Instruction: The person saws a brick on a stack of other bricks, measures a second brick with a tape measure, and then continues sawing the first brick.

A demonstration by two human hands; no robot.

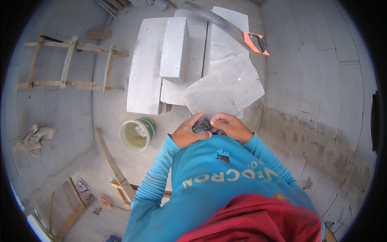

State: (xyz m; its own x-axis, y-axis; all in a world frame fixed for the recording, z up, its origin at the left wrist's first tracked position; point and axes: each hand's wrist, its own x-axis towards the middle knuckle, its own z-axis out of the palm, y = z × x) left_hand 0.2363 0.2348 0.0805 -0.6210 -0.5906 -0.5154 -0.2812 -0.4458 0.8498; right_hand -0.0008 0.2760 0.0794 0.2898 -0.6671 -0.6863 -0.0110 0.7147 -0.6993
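Observation:
Close to my waist, my left hand [188, 132] is curled round a small dark, crumpled thing [201, 126] that looks like black plastic; its exact kind does not show. Right beside it, my right hand [233, 126] has its fingers bent in toward the dark thing, and whatever they pinch is hidden. Just beyond both hands lies a flat pale block [225, 86], set at an angle over other pale blocks. A handsaw [225, 28] with an orange and black handle rests across the far blocks at the right.
A smaller block [173, 48] lies on top of the long block [145, 68] at left. A green and white bucket [137, 135] stands on the floor left of my hands. Wooden frames [66, 62] and a plank [115, 165] are farther left. A block wall [314, 72] rises at right.

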